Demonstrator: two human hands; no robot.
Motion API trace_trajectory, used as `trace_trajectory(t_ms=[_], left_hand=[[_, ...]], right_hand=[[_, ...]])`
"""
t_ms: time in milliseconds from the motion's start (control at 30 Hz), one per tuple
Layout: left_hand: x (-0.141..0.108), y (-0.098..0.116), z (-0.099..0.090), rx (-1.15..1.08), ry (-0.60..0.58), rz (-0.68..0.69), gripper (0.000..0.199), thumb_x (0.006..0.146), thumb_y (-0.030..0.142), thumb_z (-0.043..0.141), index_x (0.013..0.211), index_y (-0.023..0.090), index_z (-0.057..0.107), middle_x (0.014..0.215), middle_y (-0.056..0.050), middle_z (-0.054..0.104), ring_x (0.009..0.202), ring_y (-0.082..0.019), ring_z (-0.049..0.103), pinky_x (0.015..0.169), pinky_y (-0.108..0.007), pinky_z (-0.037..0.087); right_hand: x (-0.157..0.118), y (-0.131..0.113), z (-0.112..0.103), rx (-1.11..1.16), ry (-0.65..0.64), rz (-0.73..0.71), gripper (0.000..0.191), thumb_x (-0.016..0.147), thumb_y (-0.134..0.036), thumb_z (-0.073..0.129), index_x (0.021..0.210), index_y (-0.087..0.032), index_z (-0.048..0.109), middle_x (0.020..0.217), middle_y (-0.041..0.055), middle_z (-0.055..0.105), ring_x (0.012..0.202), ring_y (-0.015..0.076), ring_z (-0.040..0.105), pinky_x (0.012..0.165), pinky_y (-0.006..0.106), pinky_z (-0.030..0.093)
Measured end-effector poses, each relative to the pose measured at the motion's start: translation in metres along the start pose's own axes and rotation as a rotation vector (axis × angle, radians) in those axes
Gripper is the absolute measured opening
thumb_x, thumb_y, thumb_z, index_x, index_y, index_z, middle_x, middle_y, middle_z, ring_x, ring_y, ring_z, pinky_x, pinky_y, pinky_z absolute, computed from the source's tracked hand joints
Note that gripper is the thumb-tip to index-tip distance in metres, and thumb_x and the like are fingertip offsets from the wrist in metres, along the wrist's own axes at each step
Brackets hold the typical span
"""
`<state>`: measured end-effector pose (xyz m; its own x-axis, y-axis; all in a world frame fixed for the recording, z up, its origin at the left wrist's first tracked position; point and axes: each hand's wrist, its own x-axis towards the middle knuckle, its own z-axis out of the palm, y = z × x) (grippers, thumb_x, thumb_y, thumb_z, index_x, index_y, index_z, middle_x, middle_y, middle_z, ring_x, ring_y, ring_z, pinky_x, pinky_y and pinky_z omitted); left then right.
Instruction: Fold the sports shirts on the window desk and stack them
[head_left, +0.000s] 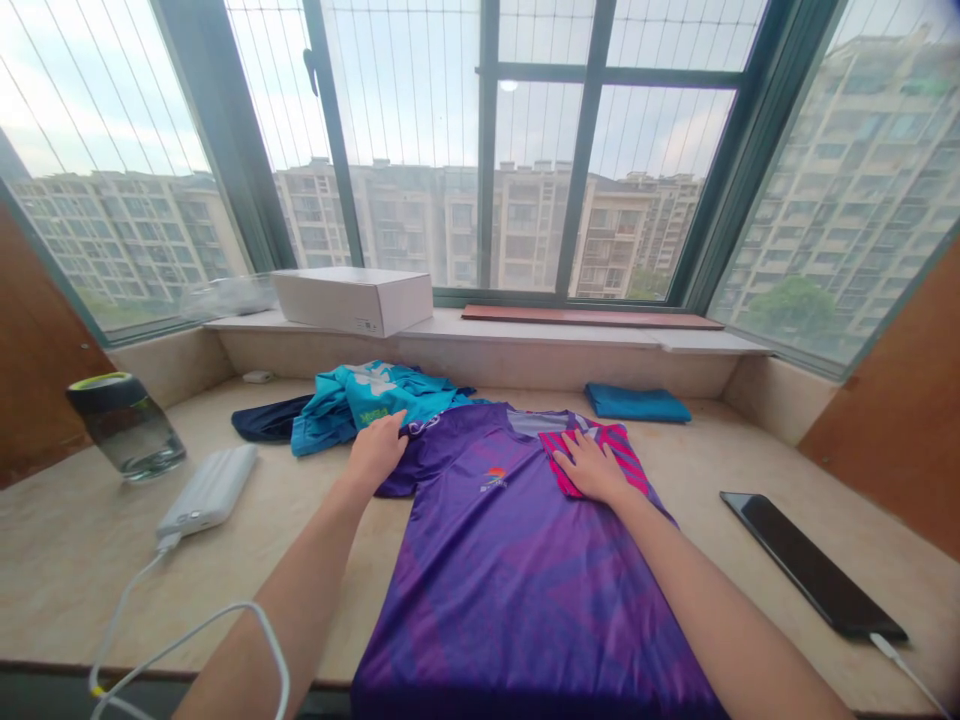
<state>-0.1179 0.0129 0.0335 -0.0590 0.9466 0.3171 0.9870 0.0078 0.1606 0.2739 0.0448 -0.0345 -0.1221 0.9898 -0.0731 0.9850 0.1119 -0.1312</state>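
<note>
A purple T-shirt lies spread on the stone sill, its collar towards the window and its lower end at the front edge. My left hand is closed on the edge of its left sleeve; the fingertips are partly hidden. On the right side, a pink striped sleeve is folded inward over the chest. My right hand rests flat on that sleeve with its fingers spread. Just beyond my left hand is a crumpled turquoise shirt, touching the purple one, with a dark cloth beside it.
To the left are a water bottle and a white power bank with a cable. A folded blue cloth lies at the back right. Nearer on the right is a black phone, plugged in. A white box stands on the window ledge.
</note>
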Motion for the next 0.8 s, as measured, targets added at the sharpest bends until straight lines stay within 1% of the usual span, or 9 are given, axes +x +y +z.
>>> trace_trajectory(t_ms=[100, 167, 267, 333, 400, 467, 567, 667, 800], left_hand=[[0.001, 0.007, -0.002, -0.278, 0.025, -0.012, 0.018, 0.086, 0.030, 0.064, 0.091, 0.017, 0.076, 0.088, -0.009, 0.074, 0.093, -0.029, 0.069, 0.081, -0.034, 0.053], [-0.001, 0.017, -0.005, -0.662, -0.025, -0.017, 0.024, 0.084, 0.041, 0.069, 0.084, 0.017, 0.073, 0.077, -0.006, 0.070, 0.082, -0.026, 0.069, 0.073, -0.031, 0.054], [-0.006, 0.034, -0.010, -1.321, -0.217, -0.019, 0.048, 0.086, 0.055, 0.067, 0.116, 0.018, 0.067, 0.099, -0.009, 0.073, 0.083, -0.023, 0.072, 0.072, -0.033, 0.058], [-0.008, 0.040, -0.008, -1.504, -0.286, -0.008, 0.057, 0.088, 0.056, 0.065, 0.132, 0.021, 0.058, 0.118, -0.012, 0.070, 0.089, -0.023, 0.073, 0.078, -0.038, 0.060], [-0.008, 0.042, 0.000, -1.406, -0.258, 0.013, 0.056, 0.087, 0.052, 0.068, 0.131, 0.020, 0.059, 0.121, -0.013, 0.069, 0.093, -0.024, 0.073, 0.083, -0.042, 0.060], [-0.007, 0.041, 0.013, -1.144, -0.186, 0.073, 0.049, 0.084, 0.047, 0.070, 0.122, 0.017, 0.065, 0.116, -0.014, 0.071, 0.097, -0.028, 0.072, 0.087, -0.046, 0.059], [-0.011, 0.043, 0.033, -0.741, -0.127, 0.294, 0.042, 0.084, 0.042, 0.067, 0.118, 0.016, 0.070, 0.119, -0.014, 0.071, 0.113, -0.032, 0.066, 0.102, -0.049, 0.052], [-0.023, 0.052, 0.043, -0.496, -0.179, 0.527, 0.044, 0.089, 0.040, 0.063, 0.125, 0.017, 0.068, 0.135, -0.015, 0.064, 0.128, -0.031, 0.058, 0.113, -0.045, 0.043], [-0.038, 0.067, 0.043, -0.322, -0.265, 0.628, 0.048, 0.094, 0.048, 0.057, 0.129, 0.016, 0.067, 0.143, -0.016, 0.058, 0.133, -0.032, 0.053, 0.115, -0.043, 0.040]], right_hand=[[-0.002, -0.001, -0.001, 0.001, -0.006, 0.004, 0.072, 0.102, -0.062, 0.019, 0.161, -0.020, 0.023, 0.168, 0.0123, 0.019, 0.154, 0.0284, 0.018, 0.122, 0.054, 0.014], [-0.002, -0.001, -0.002, 0.004, -0.010, 0.007, 0.072, 0.102, -0.062, 0.018, 0.161, -0.021, 0.023, 0.168, 0.0117, 0.019, 0.154, 0.0280, 0.017, 0.122, 0.053, 0.014], [-0.002, 0.000, -0.001, 0.013, -0.010, 0.007, 0.073, 0.101, -0.063, 0.018, 0.161, -0.021, 0.024, 0.168, 0.0115, 0.019, 0.154, 0.0280, 0.017, 0.122, 0.054, 0.013], [-0.001, 0.001, 0.000, 0.016, -0.003, 0.001, 0.073, 0.101, -0.064, 0.018, 0.161, -0.021, 0.025, 0.168, 0.0113, 0.020, 0.155, 0.0280, 0.016, 0.122, 0.054, 0.012], [0.000, 0.002, 0.002, 0.020, 0.004, 0.000, 0.073, 0.101, -0.064, 0.018, 0.161, -0.021, 0.025, 0.168, 0.0108, 0.020, 0.155, 0.0277, 0.015, 0.122, 0.053, 0.011], [0.001, 0.003, 0.003, 0.029, 0.008, 0.005, 0.073, 0.101, -0.064, 0.019, 0.160, -0.022, 0.026, 0.168, 0.0106, 0.020, 0.154, 0.0277, 0.016, 0.122, 0.052, 0.011], [0.000, 0.004, 0.003, 0.039, 0.012, 0.004, 0.073, 0.101, -0.063, 0.020, 0.160, -0.021, 0.026, 0.168, 0.0109, 0.021, 0.154, 0.0276, 0.016, 0.122, 0.053, 0.011], [-0.001, 0.003, 0.002, 0.043, 0.011, 0.002, 0.073, 0.101, -0.063, 0.019, 0.161, -0.021, 0.025, 0.168, 0.0110, 0.020, 0.155, 0.0274, 0.016, 0.122, 0.052, 0.011], [-0.003, 0.003, 0.001, 0.056, 0.025, 0.003, 0.073, 0.101, -0.064, 0.020, 0.160, -0.021, 0.027, 0.168, 0.0114, 0.021, 0.154, 0.0278, 0.018, 0.122, 0.051, 0.012]])
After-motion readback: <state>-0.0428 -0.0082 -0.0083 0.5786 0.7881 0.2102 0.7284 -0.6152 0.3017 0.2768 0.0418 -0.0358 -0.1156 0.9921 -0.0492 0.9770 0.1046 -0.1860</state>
